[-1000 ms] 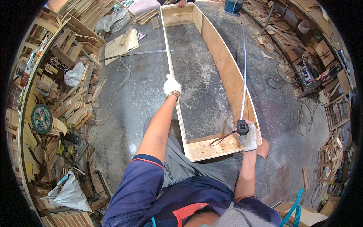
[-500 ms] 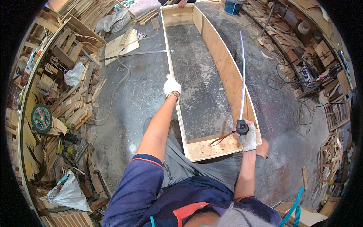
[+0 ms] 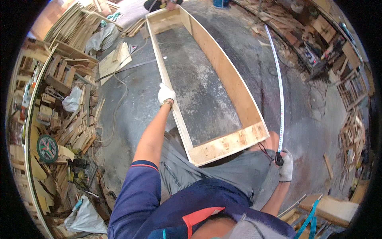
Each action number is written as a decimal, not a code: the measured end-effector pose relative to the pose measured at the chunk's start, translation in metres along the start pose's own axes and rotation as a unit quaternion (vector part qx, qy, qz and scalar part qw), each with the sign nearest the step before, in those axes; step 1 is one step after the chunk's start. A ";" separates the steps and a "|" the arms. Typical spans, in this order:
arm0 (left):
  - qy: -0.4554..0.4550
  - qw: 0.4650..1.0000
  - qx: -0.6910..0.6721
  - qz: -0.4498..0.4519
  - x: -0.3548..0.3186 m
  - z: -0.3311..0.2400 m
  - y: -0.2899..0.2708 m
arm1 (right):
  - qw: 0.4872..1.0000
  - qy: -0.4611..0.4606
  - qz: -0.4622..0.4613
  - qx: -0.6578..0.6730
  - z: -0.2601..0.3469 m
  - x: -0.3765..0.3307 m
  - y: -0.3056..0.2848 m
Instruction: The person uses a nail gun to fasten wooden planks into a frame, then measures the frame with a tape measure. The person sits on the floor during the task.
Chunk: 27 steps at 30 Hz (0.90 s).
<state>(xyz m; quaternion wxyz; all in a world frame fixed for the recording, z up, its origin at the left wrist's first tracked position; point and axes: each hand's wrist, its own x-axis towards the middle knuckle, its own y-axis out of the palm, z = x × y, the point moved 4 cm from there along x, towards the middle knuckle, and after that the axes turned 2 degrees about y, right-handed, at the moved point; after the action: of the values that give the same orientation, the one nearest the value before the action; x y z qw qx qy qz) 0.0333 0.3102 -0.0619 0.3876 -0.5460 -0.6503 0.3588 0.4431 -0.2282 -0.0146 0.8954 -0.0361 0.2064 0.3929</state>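
Observation:
A long open wooden frame (image 3: 227, 144) lies on the concrete floor and runs away from me. My left hand (image 3: 166, 94), in a white glove, grips the top edge of its left side board. My right hand (image 3: 285, 166), also gloved, is off the frame's near right corner and holds a black tape measure (image 3: 279, 160). The tape's white blade (image 3: 279, 91) stretches away over the floor, to the right of the frame's right side board. My knee sits under the frame's near end.
Another person's hands (image 3: 169, 4) are at the frame's far end. Stacked wood scraps (image 3: 67, 119), white bags (image 3: 71, 101) and a green disc (image 3: 47, 148) line the left. A flat board (image 3: 113, 63) and a cable lie on the floor. Machines (image 3: 318, 59) and offcuts crowd the right.
My right hand has moved with the tape measure off the frame's near right corner, down and to the right. The blade now runs beside the frame. My left hand keeps its grip.

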 end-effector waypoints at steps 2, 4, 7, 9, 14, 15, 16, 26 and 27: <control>0.010 1.000 -0.005 0.012 -0.002 0.010 0.003 | 1.000 0.014 -0.005 0.004 -0.008 -0.014 0.012; 0.011 0.996 0.006 0.088 -0.001 0.004 -0.005 | 0.999 0.015 -0.023 0.036 -0.021 -0.022 0.023; 0.085 0.975 0.198 -0.048 -0.017 -0.013 -0.033 | 0.998 0.020 0.052 0.033 -0.018 -0.031 0.057; 0.107 0.984 0.143 -0.008 -0.044 -0.056 -0.042 | 0.999 0.033 0.014 0.032 -0.013 -0.043 0.085; -0.050 0.722 -0.553 0.413 -0.231 -0.146 -0.036 | 0.994 -0.009 0.096 -0.044 0.011 -0.039 0.150; -0.069 0.682 -0.584 0.435 -0.259 -0.155 -0.037 | 0.992 -0.019 0.095 -0.085 0.012 -0.038 0.160; -0.086 0.673 -0.610 0.408 -0.283 -0.167 -0.045 | 0.990 -0.012 0.098 -0.103 0.015 -0.038 0.167; -0.104 0.725 -0.650 0.202 -0.235 -0.181 0.000 | 0.917 -0.138 0.094 -0.363 0.022 -0.074 0.104; -0.043 0.779 -0.610 0.138 -0.197 -0.170 0.019 | 0.901 -0.158 0.100 -0.392 0.033 -0.087 0.086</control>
<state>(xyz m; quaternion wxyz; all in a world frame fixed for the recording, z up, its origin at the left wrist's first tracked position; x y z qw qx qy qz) 0.2136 0.1256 -0.0256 -0.1085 -0.7362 -0.6668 -0.0402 0.3396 -0.2217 0.0582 0.7854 -0.3008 -0.1061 0.5305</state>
